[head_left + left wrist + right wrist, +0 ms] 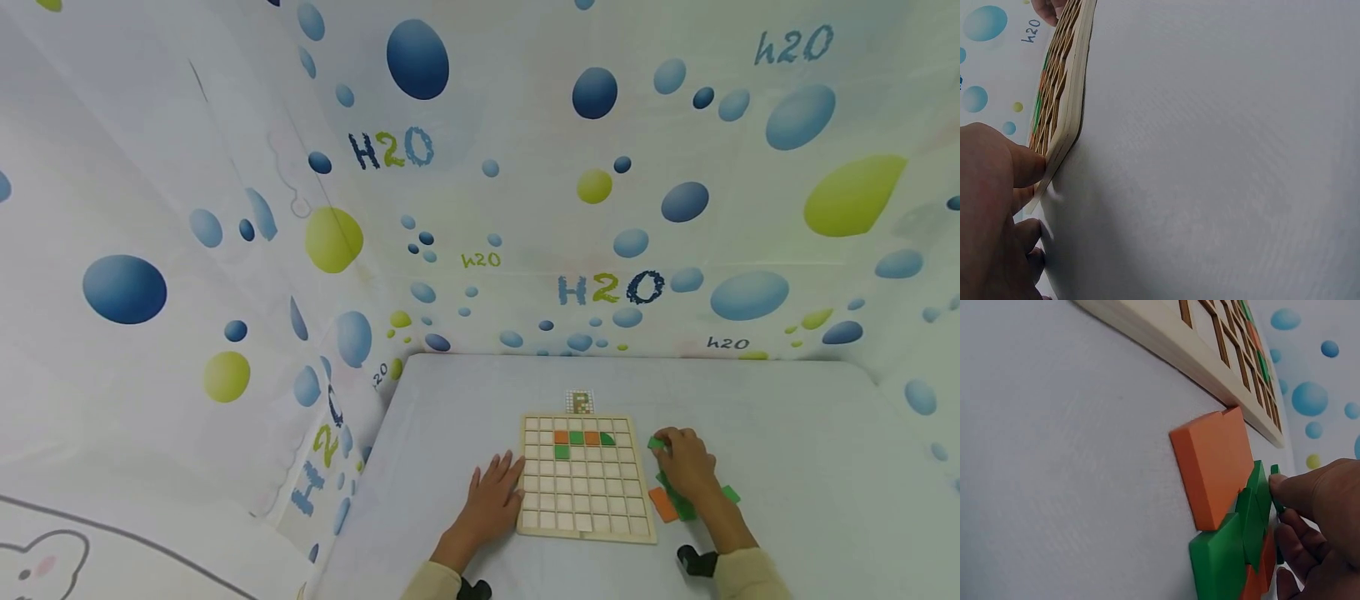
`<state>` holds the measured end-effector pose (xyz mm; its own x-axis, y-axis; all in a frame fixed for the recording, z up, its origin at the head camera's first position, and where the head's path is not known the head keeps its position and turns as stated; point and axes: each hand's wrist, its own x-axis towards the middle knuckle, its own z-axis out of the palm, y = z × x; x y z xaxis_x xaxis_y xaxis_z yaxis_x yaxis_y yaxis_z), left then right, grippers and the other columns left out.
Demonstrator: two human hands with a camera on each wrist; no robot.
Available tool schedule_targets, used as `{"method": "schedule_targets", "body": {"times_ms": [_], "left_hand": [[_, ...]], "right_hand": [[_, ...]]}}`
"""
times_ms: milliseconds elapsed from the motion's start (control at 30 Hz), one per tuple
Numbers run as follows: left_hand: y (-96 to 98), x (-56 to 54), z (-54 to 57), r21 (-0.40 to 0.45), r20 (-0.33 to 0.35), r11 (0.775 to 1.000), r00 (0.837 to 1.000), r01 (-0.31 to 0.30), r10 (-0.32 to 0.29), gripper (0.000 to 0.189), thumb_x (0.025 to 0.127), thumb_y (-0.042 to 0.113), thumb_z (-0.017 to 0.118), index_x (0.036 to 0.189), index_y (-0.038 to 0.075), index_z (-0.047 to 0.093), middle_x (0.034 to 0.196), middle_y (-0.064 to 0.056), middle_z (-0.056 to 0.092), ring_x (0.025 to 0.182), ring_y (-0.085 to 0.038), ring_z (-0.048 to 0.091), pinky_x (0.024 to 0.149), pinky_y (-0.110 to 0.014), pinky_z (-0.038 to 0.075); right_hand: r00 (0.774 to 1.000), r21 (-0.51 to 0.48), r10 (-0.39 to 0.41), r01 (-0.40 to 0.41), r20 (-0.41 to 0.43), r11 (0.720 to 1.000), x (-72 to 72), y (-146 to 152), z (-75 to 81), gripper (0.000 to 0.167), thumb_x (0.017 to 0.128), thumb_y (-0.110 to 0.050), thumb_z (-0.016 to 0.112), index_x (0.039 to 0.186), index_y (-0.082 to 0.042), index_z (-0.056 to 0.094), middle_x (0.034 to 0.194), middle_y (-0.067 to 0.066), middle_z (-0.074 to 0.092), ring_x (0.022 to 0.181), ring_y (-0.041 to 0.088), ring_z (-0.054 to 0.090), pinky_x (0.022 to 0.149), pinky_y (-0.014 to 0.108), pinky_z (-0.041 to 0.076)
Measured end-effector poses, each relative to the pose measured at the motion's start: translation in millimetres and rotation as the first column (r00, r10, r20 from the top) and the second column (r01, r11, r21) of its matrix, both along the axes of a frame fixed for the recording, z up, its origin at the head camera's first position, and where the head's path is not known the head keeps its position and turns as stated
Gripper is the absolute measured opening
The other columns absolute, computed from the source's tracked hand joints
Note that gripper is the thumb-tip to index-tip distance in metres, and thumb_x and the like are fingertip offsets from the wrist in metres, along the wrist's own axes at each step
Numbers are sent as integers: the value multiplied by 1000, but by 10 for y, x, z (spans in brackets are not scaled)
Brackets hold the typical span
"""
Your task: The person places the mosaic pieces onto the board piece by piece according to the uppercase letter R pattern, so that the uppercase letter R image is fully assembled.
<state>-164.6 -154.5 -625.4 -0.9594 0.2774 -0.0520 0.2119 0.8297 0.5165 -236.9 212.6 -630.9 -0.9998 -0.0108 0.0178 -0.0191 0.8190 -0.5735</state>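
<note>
A wooden grid board lies on the white table. In its upper rows sit an orange square tile, another orange tile, green square tiles and a green tile with a rounded side. Fingers spread, my left hand rests against the board's left edge; the left wrist view shows the thumb touching the rim. On the board's right, my right hand pinches a green tile between thumb and fingers. Below that hand lie loose orange and green tiles, partly hidden in the head view.
A small card with a grid pattern lies just beyond the board's far edge. One green tile sits right of the right forearm. A printed curtain stands behind and beside the table.
</note>
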Motion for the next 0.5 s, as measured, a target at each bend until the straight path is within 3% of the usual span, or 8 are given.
{"method": "schedule_targets", "body": {"times_ms": [300, 500], "left_hand": [[6, -2, -1, -16, 4, 1000, 1000, -4, 4, 55, 110, 28, 49, 164, 16, 41, 170, -13, 35, 159, -40, 29, 125, -70, 17], [21, 0, 19, -13, -4, 1000, 1000, 2, -2, 55, 110, 27, 50, 163, 14, 42, 170, -15, 37, 158, -42, 30, 124, -71, 18]], "right_hand": [[1000, -41, 16, -15, 23, 999, -42, -50, 25, 33, 102, -13, 64, 129, 7, 62, 126, 32, 58, 120, 52, 55, 89, 69, 44], [997, -94, 81, -81, -7, 992, 20, -267, 89, 35, 104, -15, 63, 132, 5, 61, 131, 30, 57, 123, 51, 55, 93, 71, 42]]}}
